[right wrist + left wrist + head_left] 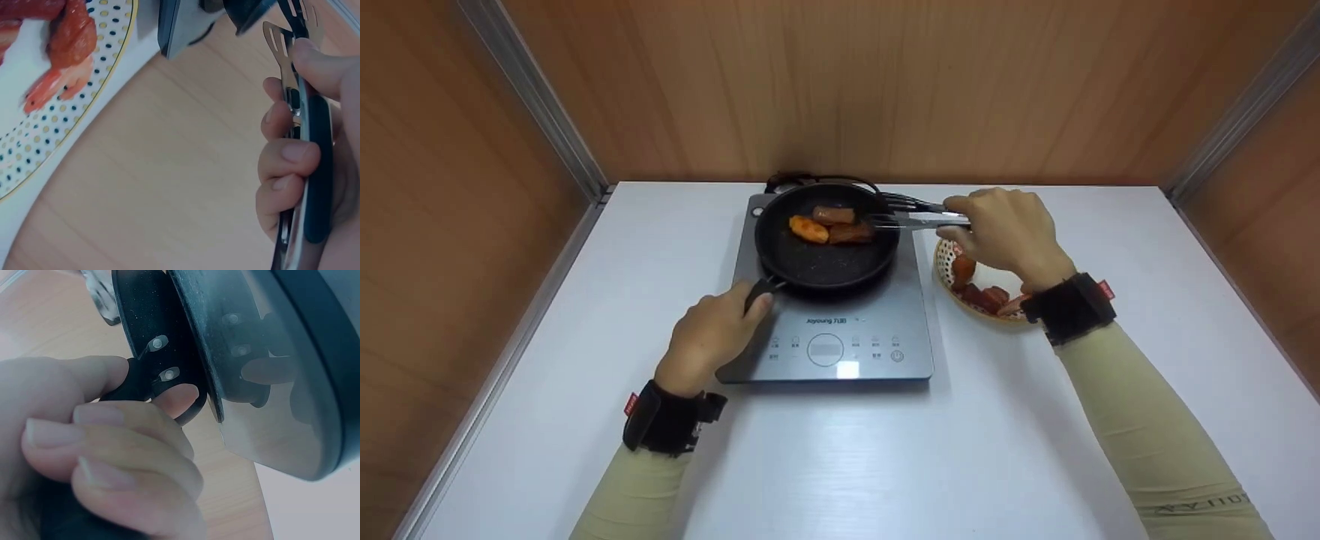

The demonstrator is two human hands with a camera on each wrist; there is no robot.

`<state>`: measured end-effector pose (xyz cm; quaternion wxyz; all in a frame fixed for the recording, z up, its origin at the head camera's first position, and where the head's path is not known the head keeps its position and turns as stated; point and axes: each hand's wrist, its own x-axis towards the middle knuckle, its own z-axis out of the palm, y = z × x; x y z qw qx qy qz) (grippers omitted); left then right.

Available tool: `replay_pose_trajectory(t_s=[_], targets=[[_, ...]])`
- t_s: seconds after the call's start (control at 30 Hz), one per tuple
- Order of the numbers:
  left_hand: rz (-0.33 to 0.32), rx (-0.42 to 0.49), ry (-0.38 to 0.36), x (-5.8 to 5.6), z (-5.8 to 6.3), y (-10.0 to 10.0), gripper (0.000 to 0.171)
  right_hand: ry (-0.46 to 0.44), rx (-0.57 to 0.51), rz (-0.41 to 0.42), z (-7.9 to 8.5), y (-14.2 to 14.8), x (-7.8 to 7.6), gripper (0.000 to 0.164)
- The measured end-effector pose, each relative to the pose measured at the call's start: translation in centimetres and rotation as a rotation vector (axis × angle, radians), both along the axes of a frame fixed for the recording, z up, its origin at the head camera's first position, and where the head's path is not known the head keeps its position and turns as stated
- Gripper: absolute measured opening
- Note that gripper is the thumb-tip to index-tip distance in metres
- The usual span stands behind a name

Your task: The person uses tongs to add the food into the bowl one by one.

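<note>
My left hand point(718, 330) grips the black handle point(763, 291) of a frying pan point(825, 270). In the left wrist view, the fingers point(129, 433) curl round that handle beside two rivets inside the tilted pan. Three pieces of food lie in the pan: a sausage piece point(833, 215), an orange piece point(808, 229) and a reddish-brown piece point(850, 233). My right hand point(1006, 229) holds metal tongs point(922, 222) with dark grips, thumb on one arm and fingers wrapped round the other. The slotted tong tips reach over the pan's right side, right at the reddish-brown piece.
Beneath the pan is a grey induction cooker point(877, 322) with a touch panel. To its right, partly under my right forearm, a round basket with a perforated rim point(944, 264) holds several food pieces, including a shrimp point(61, 83). Wooden panels point(840, 90) wall in the white table point(840, 465).
</note>
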<state>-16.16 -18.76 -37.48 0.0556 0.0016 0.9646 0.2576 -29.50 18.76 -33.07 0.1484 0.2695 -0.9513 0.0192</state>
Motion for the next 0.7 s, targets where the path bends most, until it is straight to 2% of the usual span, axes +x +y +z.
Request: replay_pose_trajectory(t_s=[0.17, 0.37, 0.7], targets=[[-0.004, -0.002, -0.002, 0.0, 0.0, 0.0, 0.033, -0.058, -0.059, -0.071, -0.2, 3.0, 1.2, 0.040], [-0.005, 0.003, 0.004, -0.1, 0.0, -0.1, 0.033, -0.113, -0.120, -0.163, -1.5, 6.6, 2.6, 0.049], [0.001, -0.005, -0.008, 0.0, -0.2, -0.1, 0.033, -0.193, -0.228, -0.242, -4.1, 9.8, 3.1, 0.053]])
